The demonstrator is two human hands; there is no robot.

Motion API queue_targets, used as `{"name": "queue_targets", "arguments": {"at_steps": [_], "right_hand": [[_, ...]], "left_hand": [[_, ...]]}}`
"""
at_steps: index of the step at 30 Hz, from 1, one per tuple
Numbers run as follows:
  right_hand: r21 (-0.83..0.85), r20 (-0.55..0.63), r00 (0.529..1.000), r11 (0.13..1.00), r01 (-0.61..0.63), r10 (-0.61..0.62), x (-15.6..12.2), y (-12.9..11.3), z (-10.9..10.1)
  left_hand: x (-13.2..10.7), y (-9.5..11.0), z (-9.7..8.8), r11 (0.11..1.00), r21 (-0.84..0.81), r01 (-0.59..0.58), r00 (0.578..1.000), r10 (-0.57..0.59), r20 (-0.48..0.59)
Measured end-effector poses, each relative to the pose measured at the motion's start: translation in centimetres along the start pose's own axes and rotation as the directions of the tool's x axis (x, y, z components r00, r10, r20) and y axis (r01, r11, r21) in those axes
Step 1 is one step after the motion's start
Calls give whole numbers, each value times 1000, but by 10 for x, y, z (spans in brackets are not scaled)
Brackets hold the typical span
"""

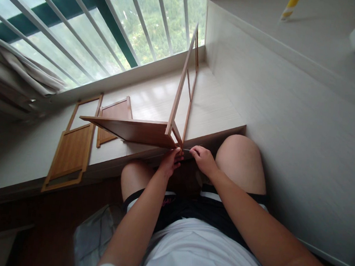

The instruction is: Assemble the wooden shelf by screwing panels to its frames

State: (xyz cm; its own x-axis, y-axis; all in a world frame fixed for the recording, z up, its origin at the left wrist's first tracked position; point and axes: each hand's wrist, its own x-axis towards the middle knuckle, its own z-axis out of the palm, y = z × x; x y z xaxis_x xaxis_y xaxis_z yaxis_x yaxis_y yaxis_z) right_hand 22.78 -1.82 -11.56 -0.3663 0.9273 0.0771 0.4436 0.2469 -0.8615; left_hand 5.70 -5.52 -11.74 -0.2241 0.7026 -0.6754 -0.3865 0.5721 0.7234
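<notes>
A brown wooden panel and an open wooden frame meet at a corner close to my knees, standing at an angle to each other on the pale ledge. My left hand grips that corner, thumb on top and fingers curled below. From the other side, my right hand pinches a thin metal rod, perhaps a hex key, whose far end points into the corner. Its tip is too small to make out.
Another wooden panel with open ends and a smaller panel lie on the ledge to the left. Window bars and a curtain are behind. A pale wall rises on the right, with a yellow-striped object above.
</notes>
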Motion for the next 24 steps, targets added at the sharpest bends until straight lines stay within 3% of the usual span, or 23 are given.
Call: {"name": "queue_targets", "arguments": {"at_steps": [8, 24], "right_hand": [[9, -39, 999, 1000, 2, -2, 1, 3, 2], [-100, 7, 999, 994, 46, -45, -3, 1, 0]], "left_hand": [[1, 0, 0, 1000, -5, 4, 1000, -4, -3], [-1, 1, 1, 1000, -5, 9, 1000, -9, -2]]}}
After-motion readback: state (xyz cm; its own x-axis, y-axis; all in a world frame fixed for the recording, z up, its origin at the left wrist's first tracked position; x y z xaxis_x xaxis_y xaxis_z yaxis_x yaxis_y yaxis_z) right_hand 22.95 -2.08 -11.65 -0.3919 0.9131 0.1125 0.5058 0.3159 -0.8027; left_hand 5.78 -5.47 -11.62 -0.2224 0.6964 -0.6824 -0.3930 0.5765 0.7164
